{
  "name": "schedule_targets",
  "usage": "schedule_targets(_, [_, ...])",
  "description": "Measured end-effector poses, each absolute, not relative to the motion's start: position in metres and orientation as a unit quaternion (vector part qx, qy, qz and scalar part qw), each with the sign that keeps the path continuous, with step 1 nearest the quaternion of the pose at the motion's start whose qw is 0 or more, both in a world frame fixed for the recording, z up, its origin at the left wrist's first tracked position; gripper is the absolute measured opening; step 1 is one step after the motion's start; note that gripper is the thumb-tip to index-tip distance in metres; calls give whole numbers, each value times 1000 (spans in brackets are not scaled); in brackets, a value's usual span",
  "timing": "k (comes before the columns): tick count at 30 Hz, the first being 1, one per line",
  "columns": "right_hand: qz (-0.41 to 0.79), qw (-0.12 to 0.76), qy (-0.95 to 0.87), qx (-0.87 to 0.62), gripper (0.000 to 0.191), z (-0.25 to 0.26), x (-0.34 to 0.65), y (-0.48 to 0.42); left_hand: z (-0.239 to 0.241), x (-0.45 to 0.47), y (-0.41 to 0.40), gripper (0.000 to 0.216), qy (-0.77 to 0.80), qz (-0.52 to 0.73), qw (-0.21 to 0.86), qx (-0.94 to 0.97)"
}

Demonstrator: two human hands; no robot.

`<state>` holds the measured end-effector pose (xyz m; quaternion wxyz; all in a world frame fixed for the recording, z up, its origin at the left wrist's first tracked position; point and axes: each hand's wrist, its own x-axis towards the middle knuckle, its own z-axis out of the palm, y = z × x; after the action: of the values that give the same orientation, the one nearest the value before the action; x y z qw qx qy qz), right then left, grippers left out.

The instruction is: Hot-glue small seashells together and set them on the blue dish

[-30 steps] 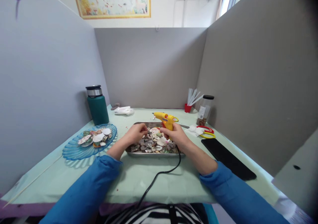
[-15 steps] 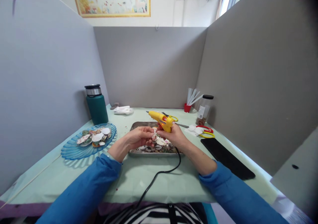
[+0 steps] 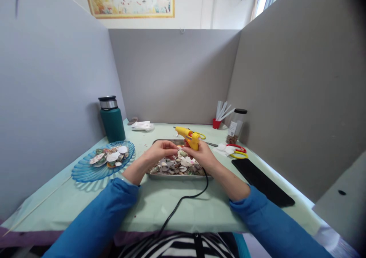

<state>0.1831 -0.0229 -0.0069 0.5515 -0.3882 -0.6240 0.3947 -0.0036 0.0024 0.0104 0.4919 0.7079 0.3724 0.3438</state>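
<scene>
My right hand [image 3: 200,151] is closed round the handle of a yellow glue gun [image 3: 187,135], whose nozzle points away to the left. A black cord [image 3: 183,199] runs down from it to the table's front edge. My left hand [image 3: 164,150] is closed in a pinch over the tray, its fingertips close to those of my right hand. Whatever sits between its fingers is too small to make out. Below both hands lies a metal tray [image 3: 178,177] filled with seashells [image 3: 183,169] in white, grey and brown.
A blue scalloped plate [image 3: 82,172] of shells stands left, near a green bottle [image 3: 111,122]. To the right are red-and-yellow scissors [image 3: 239,151], a black flat slab [image 3: 261,181], a lidded jar [image 3: 236,126] and a red cup [image 3: 216,124] of glue sticks. Grey partitions enclose the table.
My left hand has risen slightly and its fingers have turned over, uncovering more shells in the tray. The glue gun has shifted a little to the right.
</scene>
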Motion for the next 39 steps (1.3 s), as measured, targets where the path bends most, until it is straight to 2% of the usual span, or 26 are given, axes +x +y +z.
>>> schedule_targets(6, [383,569,-590,-426,30,-9,184,-20,6,-19,20,21,506,200,157,824])
schedule_targets(11, [391,563,-591,-426,33,-8,183,-22,3,-22,25,28,521,153,32,839])
schedule_targets(19, [402,559,-590,-421,29,-4,182,-27,6,-39,22,17,461,64,-29,885])
schedule_targets(28, [400,553,-597,-422,32,-6,183,-25,8,-35,24,19,486,106,-38,867])
schedule_targets(33, [400,552,-596,-424,30,-5,183,-26,25,-49,13,3,460,22,22,887])
schedule_targets(39, [401,556,-590,-426,29,-4,183,-27,18,-42,4,12,466,0,17,885])
